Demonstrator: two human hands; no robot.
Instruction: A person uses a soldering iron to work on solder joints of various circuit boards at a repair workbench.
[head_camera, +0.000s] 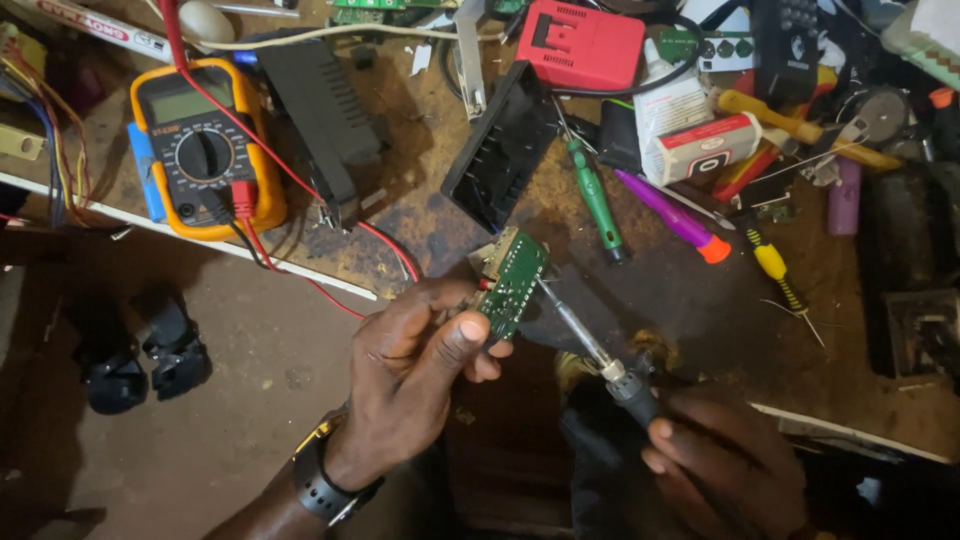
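Pinching a green circuit board (512, 284), left hand (415, 375) meets the soldering iron (590, 345) right hand (725, 465) apparently grasps, shadowed.

so the circuit board (513, 283) sits pinched in the left hand (420, 365), with the soldering iron (600, 355) coming in from the right hand (720, 455), tip touching the board. multimeter (205, 150) is far left on the workbench (660, 290), 2 screwdrivers (597, 200) lie behind the board, battery pack (582, 42) at the back
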